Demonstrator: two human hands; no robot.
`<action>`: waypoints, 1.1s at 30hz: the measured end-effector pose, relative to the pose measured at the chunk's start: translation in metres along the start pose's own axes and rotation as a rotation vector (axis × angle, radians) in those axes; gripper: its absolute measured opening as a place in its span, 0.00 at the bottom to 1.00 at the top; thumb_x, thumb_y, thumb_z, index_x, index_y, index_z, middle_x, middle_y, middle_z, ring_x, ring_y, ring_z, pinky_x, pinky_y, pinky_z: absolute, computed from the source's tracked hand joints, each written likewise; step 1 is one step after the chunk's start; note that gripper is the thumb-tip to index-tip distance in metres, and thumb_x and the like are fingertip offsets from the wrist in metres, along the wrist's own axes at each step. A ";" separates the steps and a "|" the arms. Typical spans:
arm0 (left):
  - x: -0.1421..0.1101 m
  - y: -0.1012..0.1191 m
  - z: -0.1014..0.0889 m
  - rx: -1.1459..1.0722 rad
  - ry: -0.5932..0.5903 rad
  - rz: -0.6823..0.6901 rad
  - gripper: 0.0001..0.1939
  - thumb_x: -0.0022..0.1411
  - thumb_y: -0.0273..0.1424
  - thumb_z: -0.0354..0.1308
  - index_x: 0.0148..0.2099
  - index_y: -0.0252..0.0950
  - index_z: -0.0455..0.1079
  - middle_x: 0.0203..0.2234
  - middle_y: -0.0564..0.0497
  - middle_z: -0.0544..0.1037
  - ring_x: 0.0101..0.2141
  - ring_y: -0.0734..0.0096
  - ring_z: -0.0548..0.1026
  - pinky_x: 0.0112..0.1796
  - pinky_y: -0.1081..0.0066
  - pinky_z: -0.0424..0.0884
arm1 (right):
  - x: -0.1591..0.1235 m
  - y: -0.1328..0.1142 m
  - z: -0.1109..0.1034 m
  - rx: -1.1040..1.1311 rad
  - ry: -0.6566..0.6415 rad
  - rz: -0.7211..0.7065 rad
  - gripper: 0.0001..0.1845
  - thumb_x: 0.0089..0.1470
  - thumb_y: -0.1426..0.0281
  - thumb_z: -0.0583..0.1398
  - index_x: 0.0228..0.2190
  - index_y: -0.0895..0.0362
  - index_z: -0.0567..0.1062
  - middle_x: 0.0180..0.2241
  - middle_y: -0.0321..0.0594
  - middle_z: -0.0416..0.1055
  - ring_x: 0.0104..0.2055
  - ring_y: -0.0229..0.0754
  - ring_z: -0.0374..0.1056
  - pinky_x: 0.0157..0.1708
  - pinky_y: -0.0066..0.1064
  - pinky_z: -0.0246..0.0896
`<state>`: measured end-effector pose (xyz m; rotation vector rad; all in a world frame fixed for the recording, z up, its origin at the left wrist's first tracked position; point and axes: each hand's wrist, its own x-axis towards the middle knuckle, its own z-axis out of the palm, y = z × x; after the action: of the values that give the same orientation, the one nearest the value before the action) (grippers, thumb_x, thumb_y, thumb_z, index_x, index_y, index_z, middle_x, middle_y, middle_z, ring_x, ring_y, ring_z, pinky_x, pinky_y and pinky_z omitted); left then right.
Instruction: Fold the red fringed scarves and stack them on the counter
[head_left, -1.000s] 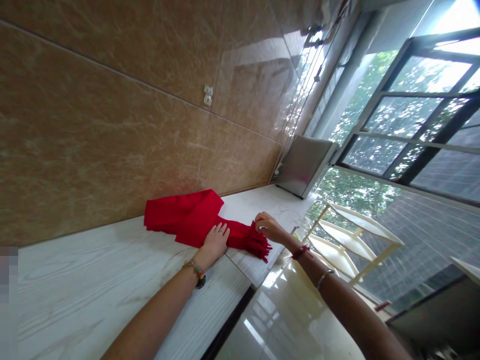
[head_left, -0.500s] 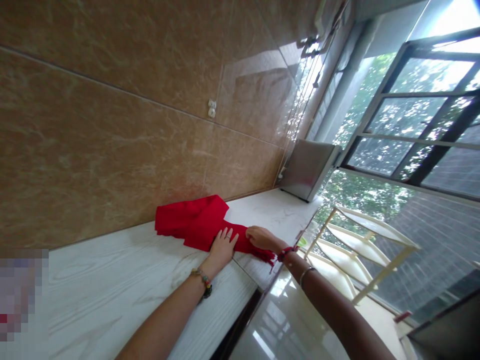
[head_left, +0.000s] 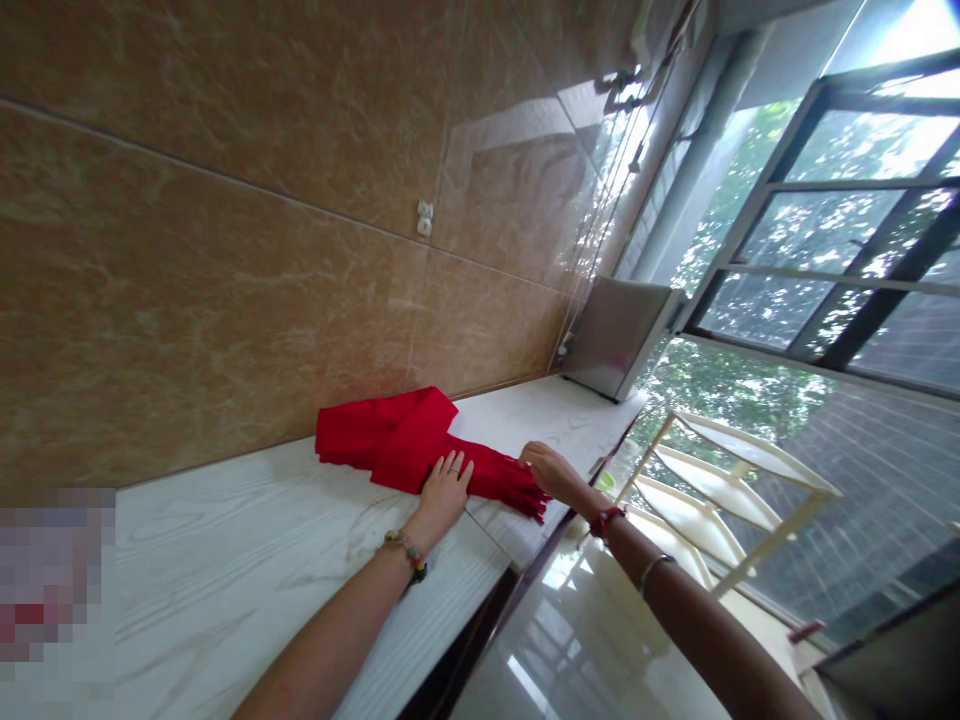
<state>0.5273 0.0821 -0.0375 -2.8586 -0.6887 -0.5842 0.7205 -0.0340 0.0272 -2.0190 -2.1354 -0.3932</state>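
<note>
A red scarf [head_left: 397,432] lies folded over itself on a white wood-grain counter [head_left: 300,590], its back edge near the tiled wall. One length runs to the right and ends in a loose fringe. My left hand [head_left: 444,500] rests flat with fingers spread on the scarf beside the fold. At the fringed end, my right hand [head_left: 555,472] has its fingers curled together at the scarf's far edge; its fingertips are partly hidden, but it seems to pinch the cloth there.
Behind the counter rises a brown tiled wall [head_left: 262,280] with a small white hook [head_left: 424,217]. A grey metal box [head_left: 619,335] stands at the counter's far end. To the right are a cream tiered rack [head_left: 716,485] on the floor side and a window [head_left: 832,220].
My right hand has moved right along the scarf to its fringe, which now lies more spread out. My left hand stays pressed on the cloth.
</note>
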 end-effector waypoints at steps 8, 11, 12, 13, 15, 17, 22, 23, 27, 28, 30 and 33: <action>-0.043 0.010 -0.006 -0.112 -0.055 -0.104 0.23 0.63 0.37 0.42 0.58 0.35 0.54 0.59 0.44 0.53 0.58 0.60 0.51 0.53 0.59 0.54 | 0.015 -0.041 0.026 -0.080 -0.072 0.065 0.13 0.50 0.78 0.50 0.23 0.58 0.72 0.29 0.47 0.73 0.32 0.43 0.67 0.34 0.31 0.58; -0.066 0.014 -0.016 -0.158 -0.146 -0.116 0.23 0.64 0.38 0.40 0.58 0.36 0.56 0.58 0.43 0.56 0.57 0.59 0.54 0.54 0.57 0.53 | 0.007 -0.039 0.014 -0.101 -0.054 0.118 0.13 0.49 0.78 0.50 0.21 0.59 0.72 0.26 0.49 0.73 0.29 0.43 0.68 0.31 0.31 0.57; -0.075 0.014 -0.021 -0.167 -0.172 -0.104 0.22 0.64 0.38 0.39 0.58 0.36 0.56 0.58 0.43 0.57 0.57 0.59 0.54 0.54 0.56 0.53 | 0.006 -0.042 0.009 -0.100 -0.044 0.125 0.13 0.49 0.78 0.50 0.22 0.60 0.72 0.26 0.49 0.73 0.29 0.43 0.68 0.30 0.31 0.56; -0.085 0.012 -0.027 -0.177 -0.193 -0.080 0.22 0.64 0.37 0.39 0.58 0.36 0.55 0.58 0.43 0.57 0.57 0.60 0.53 0.54 0.57 0.52 | 0.006 -0.048 0.004 -0.093 -0.033 0.125 0.13 0.50 0.78 0.49 0.23 0.60 0.72 0.27 0.49 0.73 0.29 0.42 0.68 0.30 0.30 0.56; -0.110 0.001 -0.042 -0.211 -0.228 0.007 0.22 0.64 0.37 0.39 0.58 0.37 0.55 0.58 0.44 0.56 0.57 0.61 0.53 0.55 0.58 0.52 | 0.010 -0.068 -0.003 -0.061 -0.013 0.096 0.13 0.51 0.77 0.49 0.24 0.60 0.72 0.28 0.46 0.72 0.31 0.41 0.67 0.31 0.29 0.55; -0.143 -0.020 -0.061 -0.253 -0.256 0.112 0.22 0.64 0.39 0.40 0.58 0.38 0.55 0.58 0.45 0.57 0.57 0.63 0.54 0.55 0.61 0.52 | 0.018 -0.100 -0.004 0.017 0.020 0.026 0.12 0.51 0.77 0.49 0.25 0.59 0.72 0.29 0.42 0.71 0.32 0.39 0.66 0.32 0.27 0.54; -0.253 -0.098 -0.113 -0.264 -0.236 0.026 0.22 0.65 0.40 0.38 0.58 0.41 0.56 0.57 0.48 0.59 0.56 0.68 0.57 0.54 0.65 0.54 | 0.043 -0.211 0.011 0.263 0.087 -0.174 0.12 0.51 0.78 0.50 0.26 0.59 0.72 0.28 0.39 0.70 0.32 0.36 0.64 0.33 0.25 0.55; -0.275 -0.112 -0.123 -0.248 -0.230 -0.045 0.22 0.65 0.40 0.38 0.58 0.41 0.56 0.57 0.49 0.59 0.56 0.69 0.57 0.55 0.65 0.53 | 0.049 -0.235 0.017 0.313 0.094 -0.212 0.12 0.51 0.78 0.50 0.27 0.59 0.72 0.29 0.40 0.70 0.32 0.36 0.64 0.33 0.25 0.55; -0.341 -0.143 -0.148 -0.209 -0.222 -0.232 0.23 0.64 0.41 0.39 0.58 0.40 0.56 0.57 0.50 0.59 0.56 0.69 0.57 0.55 0.64 0.53 | 0.068 -0.313 0.044 0.446 0.118 -0.347 0.15 0.47 0.82 0.51 0.34 0.59 0.73 0.36 0.42 0.71 0.41 0.38 0.63 0.41 0.28 0.55; -0.349 -0.145 -0.150 -0.204 -0.219 -0.252 0.23 0.64 0.41 0.39 0.58 0.40 0.56 0.57 0.50 0.60 0.56 0.69 0.57 0.55 0.64 0.53 | 0.071 -0.327 0.051 0.467 0.121 -0.366 0.16 0.46 0.82 0.51 0.35 0.59 0.73 0.37 0.42 0.70 0.42 0.39 0.62 0.43 0.29 0.55; -0.357 -0.143 -0.152 -0.192 -0.212 -0.278 0.22 0.64 0.41 0.39 0.57 0.39 0.58 0.56 0.49 0.61 0.55 0.69 0.58 0.55 0.63 0.54 | 0.075 -0.347 0.063 0.489 0.120 -0.380 0.16 0.47 0.81 0.51 0.36 0.59 0.73 0.38 0.42 0.70 0.43 0.39 0.62 0.43 0.31 0.56; -0.357 -0.138 -0.151 -0.157 -0.181 -0.303 0.21 0.64 0.40 0.40 0.54 0.37 0.61 0.54 0.48 0.64 0.53 0.68 0.61 0.54 0.63 0.56 | 0.076 -0.357 0.073 0.495 0.116 -0.385 0.15 0.47 0.81 0.51 0.35 0.59 0.73 0.36 0.42 0.70 0.41 0.39 0.63 0.42 0.30 0.58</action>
<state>0.1195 0.0248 -0.0365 -2.9994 -1.1693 -0.4352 0.3642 0.0447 -0.0443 -1.2947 -2.2610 -0.0173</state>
